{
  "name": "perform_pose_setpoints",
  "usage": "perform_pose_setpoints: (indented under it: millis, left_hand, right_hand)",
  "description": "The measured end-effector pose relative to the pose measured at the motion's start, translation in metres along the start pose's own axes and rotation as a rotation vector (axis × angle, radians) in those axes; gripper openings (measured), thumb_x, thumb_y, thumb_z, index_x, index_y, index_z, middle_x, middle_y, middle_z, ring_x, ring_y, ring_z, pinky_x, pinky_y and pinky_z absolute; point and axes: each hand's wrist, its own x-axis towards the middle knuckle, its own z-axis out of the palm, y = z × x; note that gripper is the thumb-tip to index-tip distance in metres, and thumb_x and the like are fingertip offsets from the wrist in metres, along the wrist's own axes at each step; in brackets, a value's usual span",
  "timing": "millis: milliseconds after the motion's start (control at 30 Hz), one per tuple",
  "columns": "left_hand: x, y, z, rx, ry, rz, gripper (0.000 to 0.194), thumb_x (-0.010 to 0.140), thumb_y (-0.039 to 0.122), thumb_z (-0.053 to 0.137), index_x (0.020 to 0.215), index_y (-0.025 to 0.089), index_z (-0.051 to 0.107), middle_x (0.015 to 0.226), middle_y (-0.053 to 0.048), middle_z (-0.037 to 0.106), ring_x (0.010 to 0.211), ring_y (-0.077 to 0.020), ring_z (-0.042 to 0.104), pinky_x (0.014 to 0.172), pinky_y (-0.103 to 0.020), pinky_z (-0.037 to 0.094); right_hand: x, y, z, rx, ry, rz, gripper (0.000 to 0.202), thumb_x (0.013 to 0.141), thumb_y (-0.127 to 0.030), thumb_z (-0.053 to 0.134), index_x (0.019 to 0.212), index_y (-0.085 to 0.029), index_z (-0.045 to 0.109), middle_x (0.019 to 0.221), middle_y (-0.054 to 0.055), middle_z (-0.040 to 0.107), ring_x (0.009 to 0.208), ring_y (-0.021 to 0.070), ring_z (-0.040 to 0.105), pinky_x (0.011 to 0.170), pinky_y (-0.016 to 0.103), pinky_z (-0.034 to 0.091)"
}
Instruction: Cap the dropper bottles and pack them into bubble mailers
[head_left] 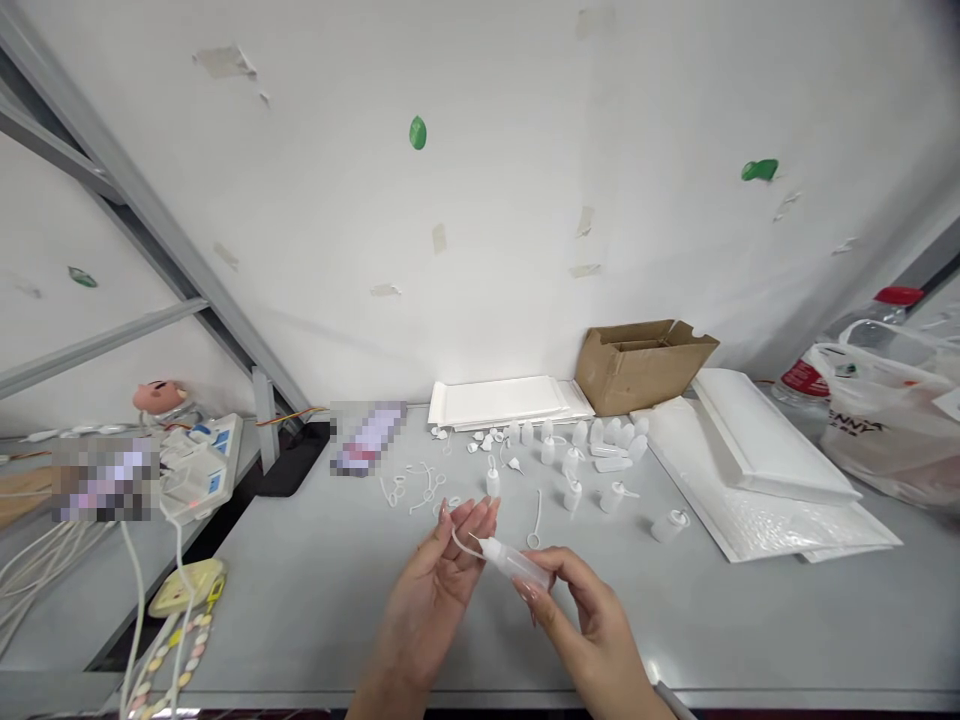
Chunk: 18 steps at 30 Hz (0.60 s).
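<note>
In my right hand (581, 610) is a small translucent squeeze bottle (519, 566), tilted with its thin needle tip pointing up and left. My left hand (442, 580) is turned palm up beside the tip, its thumb and fingers closed on the far end of a thin white strap (466, 547). The strap curves from there to the bottle's neck; its end is hidden by the fingers. Just beyond the hands stands a similar small bottle (493, 482). A loose white ring strap (535, 530) lies right of it.
Several more bottles (573, 495) stand or lie at mid-right. Loose straps (429, 485) and small white caps (487, 440) lie further left. At the back are white envelopes (495, 400) and a cardboard box (649, 370). Padded mailers (772, 500) and a plastic bag (885, 430) occupy the right.
</note>
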Motion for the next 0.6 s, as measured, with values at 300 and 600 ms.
perform_pose_setpoints:
  millis: [300, 600]
  left_hand:
    - [-0.0011, -0.0028, -0.0003, -0.135, -0.009, -0.157, 0.032, 0.089, 0.014, 0.044, 0.07, 0.013, 0.07, 0.084, -0.01, 0.075, 0.093, -0.0205, 0.068, 0.089, -0.033, 0.051]
    - [-0.0041, -0.0032, 0.0025, -0.152, 0.021, -0.161, 0.033, 0.089, 0.012, 0.043, 0.069, 0.013, 0.07, 0.08, -0.009, 0.075, 0.086, -0.019, 0.07, 0.082, -0.031, 0.054]
  right_hand:
    - [-0.0027, 0.0003, 0.0019, -0.066, -0.048, -0.074, 0.019, 0.084, -0.036, 0.055, 0.089, -0.022, 0.065, 0.072, 0.004, 0.059, 0.068, 0.0192, 0.055, 0.067, 0.031, 0.046]
    - [-0.0035, -0.0001, 0.0016, -0.121, -0.018, -0.128, 0.017, 0.085, -0.033, 0.054, 0.089, -0.021, 0.064, 0.07, 0.004, 0.058, 0.067, 0.0187, 0.056, 0.065, 0.031, 0.047]
